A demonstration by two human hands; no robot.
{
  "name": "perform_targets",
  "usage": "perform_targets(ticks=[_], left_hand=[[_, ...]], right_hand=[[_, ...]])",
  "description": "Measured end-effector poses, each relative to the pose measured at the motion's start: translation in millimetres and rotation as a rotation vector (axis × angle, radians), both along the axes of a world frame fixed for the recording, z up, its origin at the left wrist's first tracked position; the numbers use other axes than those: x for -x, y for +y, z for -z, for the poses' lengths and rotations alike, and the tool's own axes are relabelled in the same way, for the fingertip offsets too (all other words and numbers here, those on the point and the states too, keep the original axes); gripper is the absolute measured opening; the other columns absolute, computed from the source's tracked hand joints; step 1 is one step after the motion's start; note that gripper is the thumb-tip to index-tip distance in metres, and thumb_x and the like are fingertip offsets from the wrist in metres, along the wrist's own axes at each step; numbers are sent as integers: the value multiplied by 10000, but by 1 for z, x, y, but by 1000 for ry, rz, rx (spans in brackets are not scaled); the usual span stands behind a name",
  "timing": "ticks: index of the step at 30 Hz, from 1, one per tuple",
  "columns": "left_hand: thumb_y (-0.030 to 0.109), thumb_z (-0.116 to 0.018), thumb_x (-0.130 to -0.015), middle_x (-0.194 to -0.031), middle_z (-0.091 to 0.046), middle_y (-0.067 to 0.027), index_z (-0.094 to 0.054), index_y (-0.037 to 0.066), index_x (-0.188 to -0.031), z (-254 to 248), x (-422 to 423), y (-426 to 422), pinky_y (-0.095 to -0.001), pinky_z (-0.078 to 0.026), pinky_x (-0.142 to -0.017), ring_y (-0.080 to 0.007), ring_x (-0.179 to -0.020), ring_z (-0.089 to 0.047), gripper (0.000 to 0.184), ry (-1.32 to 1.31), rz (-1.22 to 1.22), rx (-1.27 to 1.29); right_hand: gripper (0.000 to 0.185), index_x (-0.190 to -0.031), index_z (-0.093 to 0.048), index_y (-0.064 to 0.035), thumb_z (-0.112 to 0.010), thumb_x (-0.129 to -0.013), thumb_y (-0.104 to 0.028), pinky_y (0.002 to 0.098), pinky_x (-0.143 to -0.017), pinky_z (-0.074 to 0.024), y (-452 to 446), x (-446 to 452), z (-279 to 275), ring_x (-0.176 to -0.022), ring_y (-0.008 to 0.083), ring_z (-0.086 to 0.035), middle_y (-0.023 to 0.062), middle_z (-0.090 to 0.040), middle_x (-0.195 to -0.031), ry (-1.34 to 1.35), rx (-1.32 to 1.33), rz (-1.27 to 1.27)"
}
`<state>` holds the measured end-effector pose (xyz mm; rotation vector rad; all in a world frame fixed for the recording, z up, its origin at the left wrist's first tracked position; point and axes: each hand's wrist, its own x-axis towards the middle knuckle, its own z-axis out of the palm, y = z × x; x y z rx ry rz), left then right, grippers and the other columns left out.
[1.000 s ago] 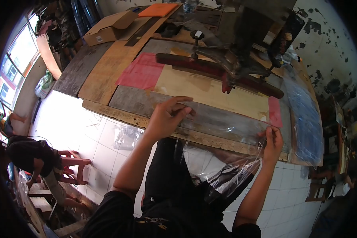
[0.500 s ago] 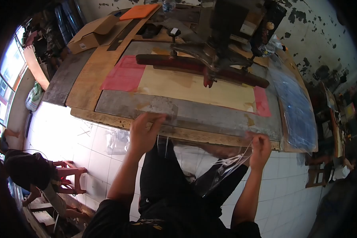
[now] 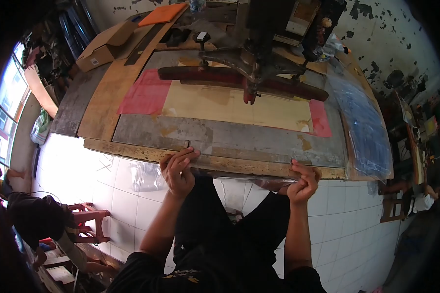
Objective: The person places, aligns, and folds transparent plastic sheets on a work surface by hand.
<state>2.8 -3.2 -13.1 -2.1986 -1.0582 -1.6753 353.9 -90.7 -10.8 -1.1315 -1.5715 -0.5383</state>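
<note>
At the front edge of the wooden table (image 3: 239, 165), a clear plastic sheet (image 3: 230, 178) stretches between my two hands. My left hand (image 3: 180, 172) has its fingers curled on the sheet's left end, with fingertips over the edge. My right hand (image 3: 303, 182) is closed on the right end, also against the edge. Beyond them, a pale yellow panel (image 3: 220, 106) lies on a grey board, with a pink piece (image 3: 144, 93) at its left and a smaller pink piece (image 3: 320, 118) at its right. A dark red bar on a metal press (image 3: 244, 82) hangs above the panel.
Clear plastic sheets (image 3: 359, 127) lie at the table's right. A cardboard box (image 3: 105, 46) and an orange folder (image 3: 162, 14) are at the back left. Another person (image 3: 39, 217) bends at the lower left beside a red stool (image 3: 93, 222).
Both hands have come down to the table's front edge, drawing the plastic sheet off the board. The sheet's hanging part, visible earlier below the edge, is now mostly out of sight. The view has shifted.
</note>
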Motion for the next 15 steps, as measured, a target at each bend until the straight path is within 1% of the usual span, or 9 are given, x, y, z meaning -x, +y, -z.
perform_targets(ticks=[1, 2, 4, 5, 6, 8, 9, 11, 15], left_hand=[[17, -547, -1065, -1031, -808, -86, -464, 123, -1191, -2, 0, 0, -425, -494, -968, -274, -1034, -776, 185, -15, 15, 16], [17, -547, -1065, -1031, -808, -86, -464, 123, -1191, -4, 4, -1, -425, -494, -968, -274, -1034, -776, 185, -13, 16, 13], [-44, -575, -1029, -938, -781, -129, -510, 85, -1132, -9, 12, -2, -404, -556, -845, -290, -924, -775, 177, -148, 101, 45], [-77, -602, -1004, -881, -753, -159, -577, 44, -1089, -18, 11, -6, -346, -579, -713, -272, -816, -760, 150, -262, 97, 126], [-53, -630, -1008, -884, -752, -144, -645, 11, -1074, -32, 9, -8, -300, -576, -689, -219, -763, -744, 93, -333, 102, 194], [3, -673, -1015, -873, -751, -141, -683, -24, -1086, -78, 9, -9, -278, -555, -669, -171, -752, -733, 76, -387, 136, 424], [3, -673, -1015, -873, -751, -141, -683, -24, -1086, -94, 7, -3, -278, -555, -669, -171, -752, -733, 76, -389, 135, 424], [89, -644, -1063, -836, -689, -52, -692, -26, -1096, -119, 3, 18, -259, -481, -629, -96, -694, -611, 128, -365, 149, 806], [135, -661, -1051, -740, -668, -48, -696, -35, -1094, -110, 0, 80, -276, -484, -616, -111, -636, -604, 179, -206, 201, 937]], right_hand=[[219, -1101, -560, -83, -444, -1148, -264, 370, -850, -511, -2, -3, -8, -907, 236, -781, 65, -791, -950, 3, 25, -8], [219, -1101, -560, -83, -444, -1148, -264, 370, -850, -511, -6, -5, -15, -907, 236, -781, 65, -791, -950, 4, 22, -7], [181, -1153, -565, -39, -495, -1136, -205, 306, -674, -492, -13, -7, -33, -756, 183, -717, 74, -720, -836, 96, 57, -59], [175, -1169, -573, 2, -544, -1119, -163, 269, -558, -427, -16, 3, -47, -657, 121, -610, 78, -667, -797, 236, 107, -16], [175, -1169, -573, 2, -544, -1119, -163, 269, -558, -427, -19, 5, -67, -657, 121, -610, 78, -667, -797, 233, 108, -15], [200, -1138, -607, 11, -593, -1106, -186, 254, -614, -442, -14, 6, -103, -661, 96, -573, 63, -683, -839, 570, 427, -96], [200, -1138, -607, 11, -593, -1106, -186, 254, -614, -442, -5, 4, -110, -661, 96, -573, 63, -683, -839, 567, 428, -96], [233, -1066, -660, 18, -656, -1076, -214, 271, -668, -474, 22, -5, -124, -714, 127, -611, 69, -681, -820, 634, 610, -70], [246, -1015, -708, 9, -692, -1038, -235, 319, -716, -505, 86, -28, -110, -756, 198, -667, 107, -704, -817, 341, 688, 28]])
